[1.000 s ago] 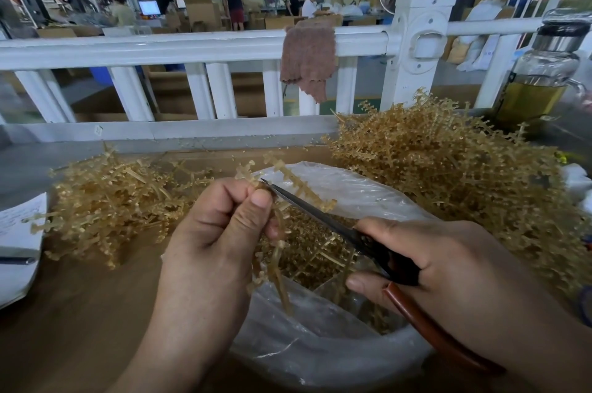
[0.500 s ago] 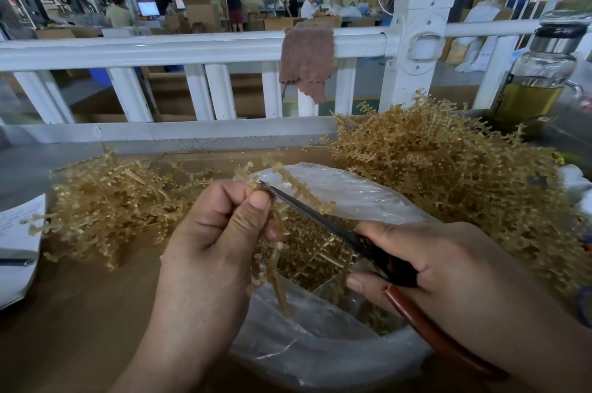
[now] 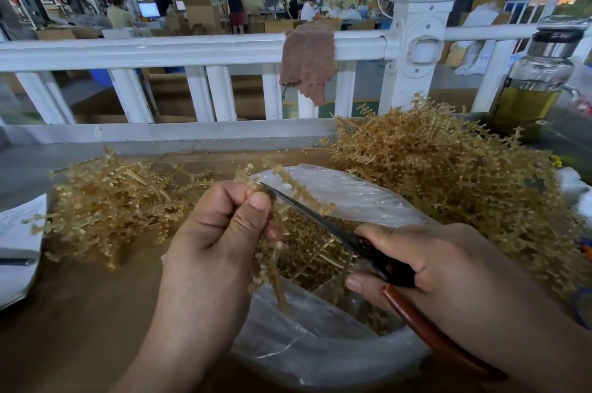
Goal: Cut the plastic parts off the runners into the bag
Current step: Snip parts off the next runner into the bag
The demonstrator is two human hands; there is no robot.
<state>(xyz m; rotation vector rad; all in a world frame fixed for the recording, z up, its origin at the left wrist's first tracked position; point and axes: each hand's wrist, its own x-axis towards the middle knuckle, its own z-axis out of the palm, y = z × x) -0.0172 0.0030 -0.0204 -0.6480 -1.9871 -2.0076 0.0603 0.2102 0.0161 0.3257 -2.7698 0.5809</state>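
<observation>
My left hand [image 3: 221, 232] pinches an amber plastic runner [image 3: 277, 251] between thumb and fingers, over the mouth of a clear plastic bag [image 3: 320, 344]. The runner's lower stem hangs down into the bag, and a toothed branch sticks up to the right. My right hand [image 3: 426, 267] grips scissors [image 3: 320, 221] with red-brown handles. Their dark blades point up-left, with the tip at my left thumb against the runner. Small cut amber parts [image 3: 314, 258] lie inside the bag.
A tall heap of amber runners [image 3: 448, 168] fills the right of the brown table; a flatter heap [image 3: 109, 200] lies at the left. White papers [image 3: 16, 248] sit at the left edge, a glass bottle [image 3: 535, 88] at the back right. A white railing [image 3: 192, 49] with a brown cloth runs behind.
Almost nothing has moved. Both hands keep their hold, and the scissor tip stays at the runner by my left thumb.
</observation>
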